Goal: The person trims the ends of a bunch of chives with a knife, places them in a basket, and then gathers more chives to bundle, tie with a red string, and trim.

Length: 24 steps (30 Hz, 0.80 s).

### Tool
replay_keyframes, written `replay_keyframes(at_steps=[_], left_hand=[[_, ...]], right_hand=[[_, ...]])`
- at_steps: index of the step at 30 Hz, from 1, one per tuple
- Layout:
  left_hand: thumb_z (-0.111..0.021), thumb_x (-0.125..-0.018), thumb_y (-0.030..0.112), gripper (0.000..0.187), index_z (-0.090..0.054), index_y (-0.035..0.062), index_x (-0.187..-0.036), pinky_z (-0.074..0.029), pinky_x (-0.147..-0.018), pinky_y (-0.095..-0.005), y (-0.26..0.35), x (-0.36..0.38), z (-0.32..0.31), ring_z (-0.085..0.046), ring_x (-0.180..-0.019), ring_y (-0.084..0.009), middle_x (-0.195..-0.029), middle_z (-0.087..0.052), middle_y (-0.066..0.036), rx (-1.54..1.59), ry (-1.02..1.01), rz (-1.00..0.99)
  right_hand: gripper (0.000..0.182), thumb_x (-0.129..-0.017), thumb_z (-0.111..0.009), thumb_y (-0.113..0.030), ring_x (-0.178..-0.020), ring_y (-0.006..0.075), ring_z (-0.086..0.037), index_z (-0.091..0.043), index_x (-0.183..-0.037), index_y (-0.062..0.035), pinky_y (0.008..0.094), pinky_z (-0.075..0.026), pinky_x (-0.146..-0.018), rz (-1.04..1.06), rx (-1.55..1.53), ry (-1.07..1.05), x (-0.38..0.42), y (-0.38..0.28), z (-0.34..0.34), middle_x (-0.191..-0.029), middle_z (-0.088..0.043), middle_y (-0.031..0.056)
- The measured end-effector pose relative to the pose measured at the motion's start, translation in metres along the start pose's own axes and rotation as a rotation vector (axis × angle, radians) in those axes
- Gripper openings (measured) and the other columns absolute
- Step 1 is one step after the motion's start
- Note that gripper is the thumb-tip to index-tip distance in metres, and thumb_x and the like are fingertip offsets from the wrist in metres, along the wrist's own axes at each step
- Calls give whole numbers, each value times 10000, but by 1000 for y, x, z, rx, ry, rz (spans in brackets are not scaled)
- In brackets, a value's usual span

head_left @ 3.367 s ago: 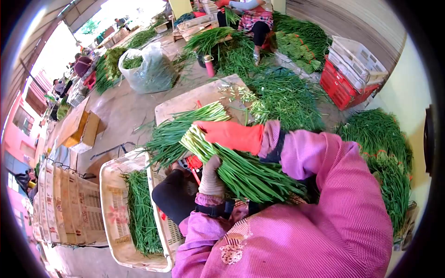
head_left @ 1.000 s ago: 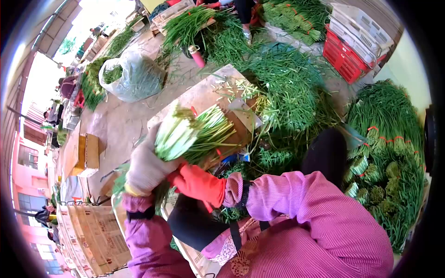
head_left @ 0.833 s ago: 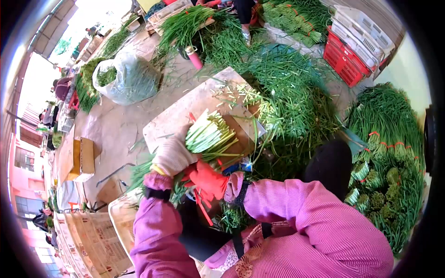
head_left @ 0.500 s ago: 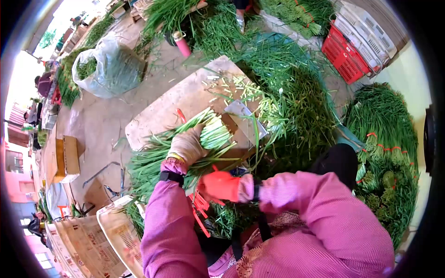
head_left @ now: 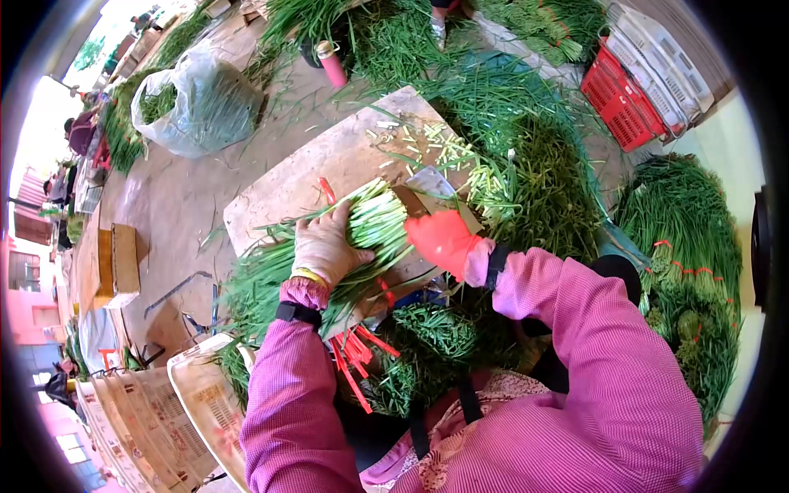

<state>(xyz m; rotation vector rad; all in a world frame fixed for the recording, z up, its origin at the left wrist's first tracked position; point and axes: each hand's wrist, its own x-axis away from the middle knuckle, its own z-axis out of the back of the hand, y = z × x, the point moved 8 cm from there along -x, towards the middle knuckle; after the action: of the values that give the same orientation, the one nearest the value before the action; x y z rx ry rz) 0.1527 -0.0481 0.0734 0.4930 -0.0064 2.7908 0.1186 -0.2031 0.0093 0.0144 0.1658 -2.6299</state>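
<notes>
My left hand (head_left: 322,248), in a whitish glove, lies over a bunch of green stalks (head_left: 378,215) on a worn board (head_left: 283,185); its fingers and thumb grip the bunch. The pale cut ends point right. My right hand (head_left: 444,241), in a red-orange glove, is by these ends with its fingers bent together; what they hold, if anything, is hidden. A flat metal piece (head_left: 431,182) lies just above it. One red strip (head_left: 327,191) shows above the bunch, another red bit below it. Several red strips (head_left: 355,348) hang at the board's near edge.
Loose greens (head_left: 526,181) are heaped right of the board, and tied bundles (head_left: 682,246) lie farther right. Red (head_left: 620,99) and white crates stand upper right. A plastic bag (head_left: 197,111), pink bottle (head_left: 332,66) and cardboard box (head_left: 123,263) are at the left and top. A person's foot shows at the top.
My right hand has moved up and right from near the red strips to the cut ends. My left hand's fingers have spread more on the bunch. The view has shifted slightly.
</notes>
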Motion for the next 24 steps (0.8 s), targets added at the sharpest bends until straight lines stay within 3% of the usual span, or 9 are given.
replay_keyframes(at_steps=[6, 11, 15, 17, 18, 19, 21, 22, 24], left_hand=[[-892, -512, 489, 1221, -287, 67, -1485, -190, -1137, -584, 8, 17, -18, -428, -1325, -312, -1425, -455, -133, 21, 228, -26], [-889, -525, 379, 1153, -300, 62, -1464, -270, -1123, -520, 1, 8, -24, -470, -1272, -307, -1386, -486, -125, 109, 324, -71], [-880, -542, 370, 1123, -312, 67, -1462, -272, -1131, -488, -3, 1, -24, -486, -1265, -318, -1360, -514, -146, 122, 266, -55], [-875, -552, 367, 1109, -316, 69, -1462, -273, -1133, -479, -1, -1, -25, -488, -1265, -322, -1352, -520, -153, 130, 245, -57], [-871, -557, 386, 1109, -311, 80, -1465, -276, -1129, -496, -2, -1, -25, -489, -1263, -316, -1358, -514, -142, 111, 241, -47], [-866, -562, 404, 1109, -307, 92, -1468, -280, -1126, -513, -3, -1, -26, -490, -1260, -310, -1364, -507, -131, 92, 235, -35], [-862, -569, 406, 1093, -319, 90, -1462, -281, -1127, -510, -4, 2, -25, -498, -1252, -312, -1353, -517, -135, 97, 253, -34], [-862, -569, 406, 1087, -324, 89, -1459, -282, -1126, -511, -3, 3, -23, -504, -1243, -315, -1345, -522, -136, 89, 252, -34], [-861, -569, 408, 1079, -333, 86, -1453, -288, -1121, -513, -2, 1, -22, -517, -1222, -320, -1329, -530, -136, 83, 243, -50]], right_hand=[[224, -881, -604, -318, -655, 303, -673, -600, -879, -94, 437, -495, -535, -36, 39, 25, -20, 6, -12, -734, -666, 76], [227, -889, -609, -319, -652, 311, -662, -562, -954, -106, 449, -492, -548, -104, -79, 147, -3, 8, 10, -720, -650, 80], [169, -892, -592, -281, -634, 278, -647, -562, -913, -116, 444, -483, -522, 52, -243, 305, 28, -10, 30, -717, -628, 56], [142, -846, -604, -249, -703, 273, -662, -591, -886, -113, 425, -490, -535, 243, -123, 173, 41, -39, 25, -772, -644, 70], [145, -799, -608, -224, -751, 272, -666, -628, -885, -108, 410, -497, -547, 230, -65, -23, 45, -47, 11, -790, -647, 70], [162, -781, -609, -215, -715, 281, -665, -656, -880, -96, 407, -505, -551, 338, -23, 21, 59, -62, 11, -768, -657, 81], [192, -777, -598, -253, -649, 313, -669, -642, -675, -96, 448, -508, -557, 438, -271, -339, 97, -87, -12, -640, -635, 120], [282, -827, -584, -303, -625, 347, -658, -639, -658, -84, 482, -513, -583, 552, -465, -428, 123, -98, -11, -640, -634, 141], [409, -910, -533, -392, -615, 384, -640, -648, -698, -61, 479, -520, -601, 419, -606, -502, 125, -99, -1, -658, -646, 152]])
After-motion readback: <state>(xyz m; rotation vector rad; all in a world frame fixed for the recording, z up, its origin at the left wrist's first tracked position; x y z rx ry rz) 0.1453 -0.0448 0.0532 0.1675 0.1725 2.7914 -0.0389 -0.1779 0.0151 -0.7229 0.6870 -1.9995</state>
